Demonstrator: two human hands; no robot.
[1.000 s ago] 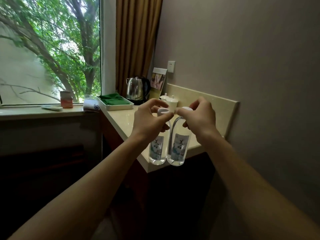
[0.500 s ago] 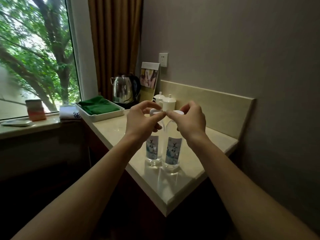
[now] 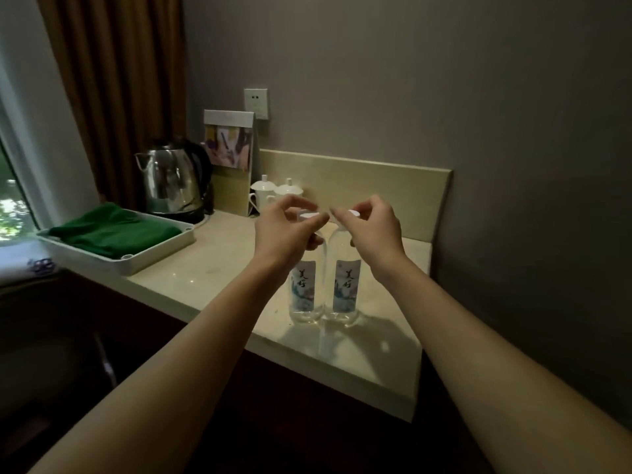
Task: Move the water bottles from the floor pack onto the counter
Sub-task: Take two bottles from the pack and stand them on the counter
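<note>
Two clear water bottles with white caps and pale printed labels stand upright side by side on the beige counter [image 3: 362, 357]. My left hand [image 3: 285, 232] pinches the cap of the left bottle [image 3: 302, 290]. My right hand [image 3: 371, 230] pinches the cap of the right bottle [image 3: 346, 290]. The two bottles touch each other near the counter's front edge. The floor pack is out of view.
A steel kettle [image 3: 171, 177] stands at the back left, with a white tray [image 3: 154, 251] holding a green cloth [image 3: 113, 230] beside it. Two white lidded cups [image 3: 275, 193] and a paper bag [image 3: 229, 155] stand against the backsplash. A grey wall rises on the right.
Both hands carried the bottles from over the counter's edge inward and down; the bottles now stand on the counter top. The view moved closer and to the right.
</note>
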